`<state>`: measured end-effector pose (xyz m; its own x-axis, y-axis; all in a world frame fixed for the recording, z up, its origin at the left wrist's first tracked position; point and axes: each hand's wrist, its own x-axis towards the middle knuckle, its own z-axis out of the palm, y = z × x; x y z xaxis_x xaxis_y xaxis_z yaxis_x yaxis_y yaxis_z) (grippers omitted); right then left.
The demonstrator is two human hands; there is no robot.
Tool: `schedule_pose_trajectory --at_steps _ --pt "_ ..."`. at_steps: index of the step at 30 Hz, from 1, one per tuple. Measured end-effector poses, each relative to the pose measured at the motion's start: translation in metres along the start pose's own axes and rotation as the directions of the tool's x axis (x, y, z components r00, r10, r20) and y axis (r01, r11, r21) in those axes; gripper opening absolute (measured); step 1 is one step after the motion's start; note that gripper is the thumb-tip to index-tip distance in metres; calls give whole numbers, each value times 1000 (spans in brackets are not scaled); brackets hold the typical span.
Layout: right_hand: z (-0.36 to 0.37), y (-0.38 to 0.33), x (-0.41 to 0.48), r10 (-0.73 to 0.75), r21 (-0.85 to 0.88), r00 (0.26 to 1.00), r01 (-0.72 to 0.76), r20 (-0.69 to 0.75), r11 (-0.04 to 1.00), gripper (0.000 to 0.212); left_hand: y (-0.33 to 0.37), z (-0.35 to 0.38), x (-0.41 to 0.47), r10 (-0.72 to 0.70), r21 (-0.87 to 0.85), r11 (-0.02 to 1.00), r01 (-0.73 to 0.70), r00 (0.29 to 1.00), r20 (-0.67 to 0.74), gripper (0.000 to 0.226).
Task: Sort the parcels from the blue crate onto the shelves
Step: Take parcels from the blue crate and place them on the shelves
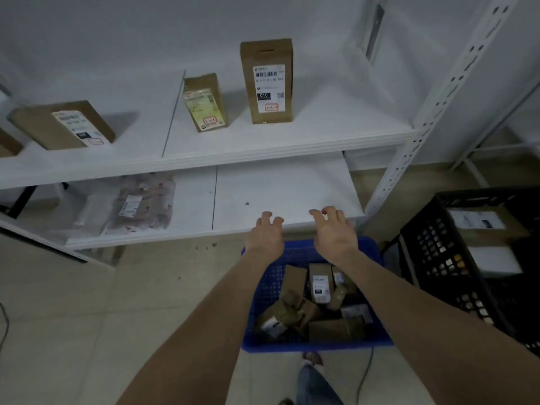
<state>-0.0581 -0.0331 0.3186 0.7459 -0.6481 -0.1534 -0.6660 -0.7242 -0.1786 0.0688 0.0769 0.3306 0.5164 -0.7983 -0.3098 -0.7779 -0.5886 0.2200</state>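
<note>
The blue crate point(266, 290) stands on the floor in front of the shelves, holding several brown cardboard parcels point(320, 283). My left hand point(266, 233) and my right hand point(336, 233) hover side by side over the crate's far rim, fingers loosely curled, holding nothing. On the upper shelf point(263, 141) stand a tall labelled box point(267, 81) and a smaller box point(206, 102); a flat box point(62, 125) lies at the left. A soft plastic-wrapped parcel point(140, 204) lies on the lower shelf point(280, 188).
A black crate point(432, 244) with boxes inside stands at the right on the floor. A white perforated shelf upright point(423, 124) rises between it and the shelves. Tiled floor spreads at the left. My foot point(312, 359) shows below the blue crate.
</note>
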Motion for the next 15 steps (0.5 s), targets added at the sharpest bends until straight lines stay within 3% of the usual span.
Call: schedule_pose_trajectory --at_steps 10,15 --pt "94 47 -31 65 46 981 -75 182 996 61 31 96 -8 -47 3 999 48 975 216 56" --pt "149 86 -8 71 95 956 -102 285 990 64 48 158 26 -138 -18 988 151 942 305 57"
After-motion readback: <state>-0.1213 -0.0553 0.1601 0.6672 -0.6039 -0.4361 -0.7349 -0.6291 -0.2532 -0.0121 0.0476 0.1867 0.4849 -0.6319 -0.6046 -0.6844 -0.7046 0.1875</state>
